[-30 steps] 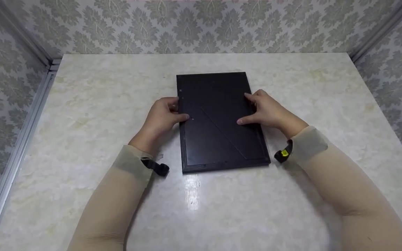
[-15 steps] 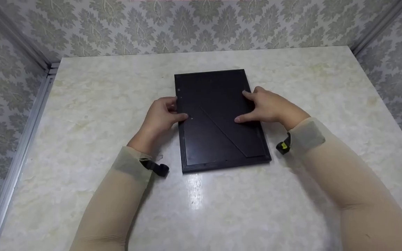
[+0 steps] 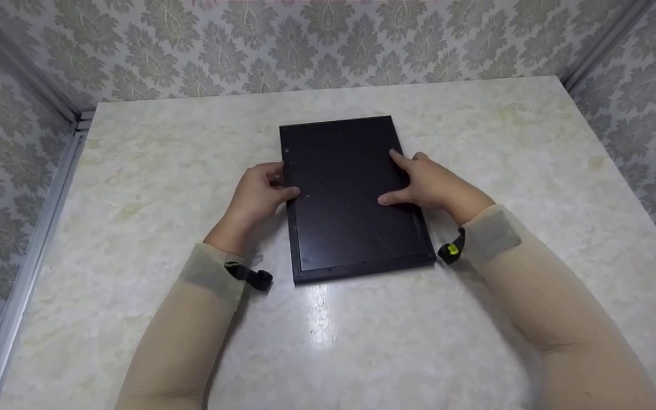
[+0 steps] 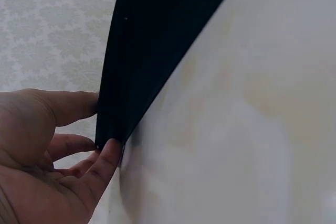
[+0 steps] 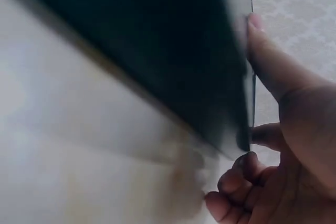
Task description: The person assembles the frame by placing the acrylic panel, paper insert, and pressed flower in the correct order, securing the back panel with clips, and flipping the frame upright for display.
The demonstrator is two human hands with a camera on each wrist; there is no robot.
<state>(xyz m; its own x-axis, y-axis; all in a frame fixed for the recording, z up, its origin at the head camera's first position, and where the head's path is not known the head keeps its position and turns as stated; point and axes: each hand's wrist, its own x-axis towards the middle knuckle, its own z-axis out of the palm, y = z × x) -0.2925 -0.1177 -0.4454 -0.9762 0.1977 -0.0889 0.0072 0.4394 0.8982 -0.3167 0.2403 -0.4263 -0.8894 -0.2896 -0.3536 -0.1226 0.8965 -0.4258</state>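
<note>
A black picture frame [image 3: 339, 228] lies back up on the table, turned slightly, with a faint diagonal seam of its stand flap [image 3: 356, 208] across the backing. At its left edge my left hand [image 3: 254, 196] grips it, thumb on the back and fingers along the side. My right hand [image 3: 436, 182] holds the opposite edge, its thumb reaching further over the backing. In the left wrist view, fingertips [image 4: 111, 148] meet the frame's lower edge. The right wrist view has several curled fingers [image 5: 236, 182] under the edge of the frame. The front face is hidden.
The pale marbled table [image 3: 151, 171] extends around the frame on all sides. Patterned wallpaper [image 3: 328, 45] rises behind it, and a metal rail [image 3: 26, 285] runs along the left side. Black straps [image 3: 251, 276] sit at both wrists.
The seam of the stand flap stood out more half a second ago and looks flatter now. Both hands keep their hold, and the view has shifted slightly.
</note>
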